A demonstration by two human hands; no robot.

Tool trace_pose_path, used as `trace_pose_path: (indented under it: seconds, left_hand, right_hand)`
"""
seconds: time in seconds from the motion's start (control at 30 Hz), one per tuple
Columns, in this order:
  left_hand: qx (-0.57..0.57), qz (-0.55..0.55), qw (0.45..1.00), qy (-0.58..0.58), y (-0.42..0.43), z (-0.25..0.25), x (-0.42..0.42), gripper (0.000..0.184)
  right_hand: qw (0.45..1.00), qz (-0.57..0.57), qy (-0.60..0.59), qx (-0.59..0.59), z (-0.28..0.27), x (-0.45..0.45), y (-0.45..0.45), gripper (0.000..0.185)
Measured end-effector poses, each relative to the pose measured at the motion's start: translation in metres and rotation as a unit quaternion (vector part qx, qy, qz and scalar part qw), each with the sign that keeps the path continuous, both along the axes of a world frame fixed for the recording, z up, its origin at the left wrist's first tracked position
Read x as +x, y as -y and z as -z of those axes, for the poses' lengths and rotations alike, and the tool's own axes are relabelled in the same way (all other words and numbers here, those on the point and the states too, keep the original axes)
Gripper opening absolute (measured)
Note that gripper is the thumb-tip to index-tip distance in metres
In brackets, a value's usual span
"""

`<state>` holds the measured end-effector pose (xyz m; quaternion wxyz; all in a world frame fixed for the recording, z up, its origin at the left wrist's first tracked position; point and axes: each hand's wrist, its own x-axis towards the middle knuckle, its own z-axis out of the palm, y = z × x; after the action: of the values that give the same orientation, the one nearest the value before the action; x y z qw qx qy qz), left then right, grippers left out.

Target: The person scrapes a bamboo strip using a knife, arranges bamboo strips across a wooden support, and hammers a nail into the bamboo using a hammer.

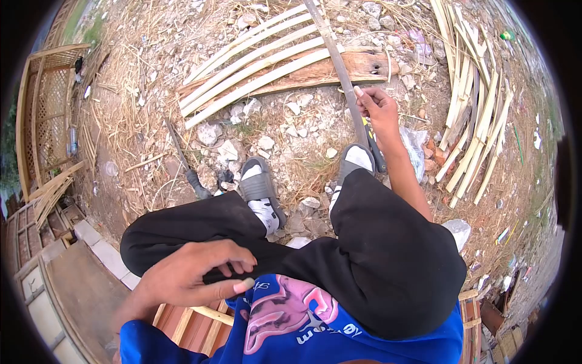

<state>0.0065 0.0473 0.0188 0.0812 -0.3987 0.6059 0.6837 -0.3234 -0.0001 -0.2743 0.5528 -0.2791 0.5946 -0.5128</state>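
Note:
My right hand (pixel 378 112) has its fingers curled and its thumb and fingertips at the edge of a long, thin, grey-brown wooden strip (pixel 343 70). The strip runs from the top of the view down to my right sandal (pixel 354 159). Over my lap, my left hand (pixel 194 274) holds nothing, its fingers loosely bent and the thumb apart from them. Several pale wooden strips (pixel 254 82) lie side by side across a weathered plank (pixel 364 64) on the ground. A black and yellow object (pixel 374 148), partly hidden, lies beside the right sandal.
A dark-handled blade (pixel 188 167) lies left of my feet among stones and straw. To the right is a loose pile of pale strips (pixel 476 115), near a clear plastic bag (pixel 414 148). A wooden lattice frame (pixel 48 109) stands at far left.

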Motion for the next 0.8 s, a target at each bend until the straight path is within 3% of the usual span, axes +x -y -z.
trace_pose_path:
  seconds: [0.07,0.1,0.17,0.23,0.3,0.5,0.67,0.77,0.8]
  left_hand:
    - [-0.273,-0.065,0.957,-0.069,0.034,0.047,-0.012,0.014]
    - [-0.278,-0.038,0.960,0.004,0.056,0.068,-0.022,0.023]
    - [-0.342,0.025,0.938,0.043,0.088,0.119,-0.048,0.044]
    - [-0.372,0.052,0.927,0.004,0.100,0.158,-0.079,0.060]
    - [-0.471,-0.005,0.879,-0.073,0.102,0.198,-0.114,0.052]
    - [-0.329,-0.121,0.932,-0.090,0.100,0.258,-0.141,0.022]
    - [-0.360,-0.132,0.918,-0.103,0.107,0.298,-0.136,0.020]
    - [-0.376,-0.180,0.901,-0.123,0.137,0.315,-0.143,0.017]
    - [-0.390,-0.206,0.887,-0.139,0.148,0.317,-0.149,0.015]
  right_hand:
    - [1.000,-0.018,-0.008,-0.022,-0.018,0.007,0.004,0.018]
    - [0.999,-0.040,-0.013,-0.029,-0.027,0.009,0.005,0.019]
    - [0.996,-0.078,-0.021,-0.044,-0.041,0.014,0.004,0.020]
    - [0.996,-0.084,0.002,-0.036,-0.047,0.021,0.002,0.019]
    - [0.996,-0.081,0.024,-0.023,-0.048,0.026,-0.002,0.019]
    - [0.990,-0.125,-0.060,-0.038,-0.014,0.016,-0.010,0.020]
    - [0.984,-0.142,-0.104,0.020,-0.010,0.011,-0.018,0.022]
    - [0.929,-0.120,-0.348,0.047,0.035,-0.006,-0.040,0.026]
    - [0.881,-0.146,-0.449,0.004,0.058,-0.015,-0.054,0.031]
